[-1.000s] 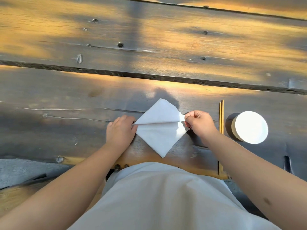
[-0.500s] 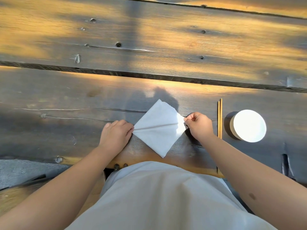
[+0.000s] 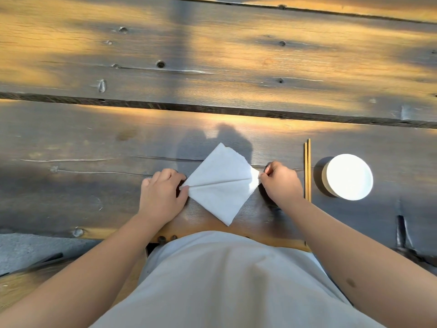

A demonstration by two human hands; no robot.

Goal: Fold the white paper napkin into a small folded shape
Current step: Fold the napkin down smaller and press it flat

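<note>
The white paper napkin (image 3: 222, 185) lies as a diamond on the dark wooden table (image 3: 94, 143), close to the near edge, with a crease running from its left corner to its right corner. My left hand (image 3: 162, 194) presses fingertips on the left corner. My right hand (image 3: 280, 182) pinches the right corner between thumb and fingers. The far half of the napkin lies nearly flat, opened away from me.
A pair of wooden chopsticks (image 3: 307, 170) lies lengthwise just right of my right hand. A small white bowl (image 3: 347, 177) stands beyond them on the right. A gap between planks (image 3: 212, 107) crosses the table farther back.
The upper flap of the napkin has gone from raised to lying almost flat on the far side. Both hands stayed at the left and right corners.
</note>
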